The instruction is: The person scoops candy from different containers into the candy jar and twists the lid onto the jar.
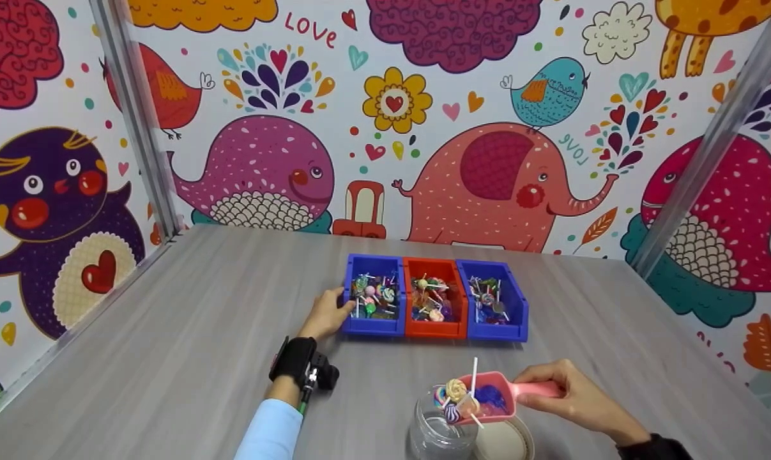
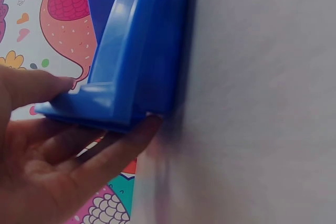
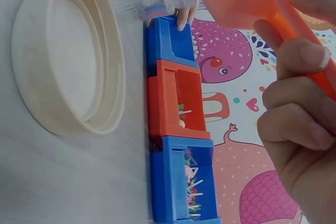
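My right hand (image 1: 577, 397) grips the handle of a pink scoop (image 1: 508, 386) loaded with lollipops (image 1: 455, 391), some in wrappers. The scoop is over the mouth of a clear jar (image 1: 441, 441), its front end above the opening. In the right wrist view, thumb and curled fingers wrap the handle. My left hand (image 1: 324, 315) holds the side of the left blue bin (image 1: 374, 328). The left wrist view shows the thumb over the blue wall (image 2: 126, 51) and the fingers beneath and outside it. That bin contains several lollipops (image 1: 370, 291).
A red bin (image 1: 435, 329) and another blue bin (image 1: 497, 333) adjoin the left one in a row, both with lollipops inside. A cream lid (image 3: 31, 61) lies on the grey table (image 1: 187, 358) beside the jar. Printed walls (image 1: 264, 166) enclose the table.
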A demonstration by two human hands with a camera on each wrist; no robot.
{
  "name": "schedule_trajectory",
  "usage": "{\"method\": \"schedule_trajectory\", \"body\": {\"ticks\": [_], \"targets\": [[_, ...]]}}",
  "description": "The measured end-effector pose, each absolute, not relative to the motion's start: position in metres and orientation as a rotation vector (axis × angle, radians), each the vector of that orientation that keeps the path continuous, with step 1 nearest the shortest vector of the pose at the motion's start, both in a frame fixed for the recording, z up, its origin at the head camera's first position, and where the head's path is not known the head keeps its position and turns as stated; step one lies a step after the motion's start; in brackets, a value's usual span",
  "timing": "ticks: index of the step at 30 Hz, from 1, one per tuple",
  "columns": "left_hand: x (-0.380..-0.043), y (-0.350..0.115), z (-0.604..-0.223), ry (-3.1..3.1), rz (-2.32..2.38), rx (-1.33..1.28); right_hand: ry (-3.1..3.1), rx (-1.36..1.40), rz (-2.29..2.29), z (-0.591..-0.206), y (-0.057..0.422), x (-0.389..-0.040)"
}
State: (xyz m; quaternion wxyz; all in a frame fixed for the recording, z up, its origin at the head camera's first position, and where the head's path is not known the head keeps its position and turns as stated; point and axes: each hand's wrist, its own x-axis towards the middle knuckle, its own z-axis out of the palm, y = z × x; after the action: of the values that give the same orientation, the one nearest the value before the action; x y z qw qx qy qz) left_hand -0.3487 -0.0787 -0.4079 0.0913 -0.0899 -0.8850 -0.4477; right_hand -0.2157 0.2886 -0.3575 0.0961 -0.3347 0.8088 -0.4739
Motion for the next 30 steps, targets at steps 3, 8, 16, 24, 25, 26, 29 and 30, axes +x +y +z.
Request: {"method": "schedule_trajectory", "body": {"ticks": [3,8,16,24,25,26,29,30], "targets": [[-0.348,-0.079,-0.408,-2.633,-1.329,-0.267,2.383,-0.989,-1.367,-0.354,0.289,-0.217],[-0.349,-0.079,-0.409,-2.637,-1.340,-0.263,2.385,-0.983,-1.317,-0.348,0.288,-0.219],[-0.349,-0.080,-0.410,-2.642,-1.348,-0.255,2.390,-1.061,-1.224,-0.338,0.285,-0.219],[-0.349,-0.079,-0.409,-2.646,-1.357,-0.246,2.426,-1.161,-1.140,-0.330,0.283,-0.220],[-0.349,-0.079,-0.409,-2.647,-1.360,-0.246,2.431,-1.162,-1.133,-0.329,0.283,-0.221],[-0.349,-0.079,-0.409,-2.645,-1.356,-0.251,2.434,-1.157,-1.130,-0.328,0.283,-0.221],[-0.349,-0.079,-0.408,-2.640,-1.334,-0.265,2.450,-1.136,-1.113,-0.327,0.283,-0.221],[-0.349,-0.078,-0.408,-2.637,-1.326,-0.270,2.457,-1.132,-1.107,-0.326,0.282,-0.221]]}}
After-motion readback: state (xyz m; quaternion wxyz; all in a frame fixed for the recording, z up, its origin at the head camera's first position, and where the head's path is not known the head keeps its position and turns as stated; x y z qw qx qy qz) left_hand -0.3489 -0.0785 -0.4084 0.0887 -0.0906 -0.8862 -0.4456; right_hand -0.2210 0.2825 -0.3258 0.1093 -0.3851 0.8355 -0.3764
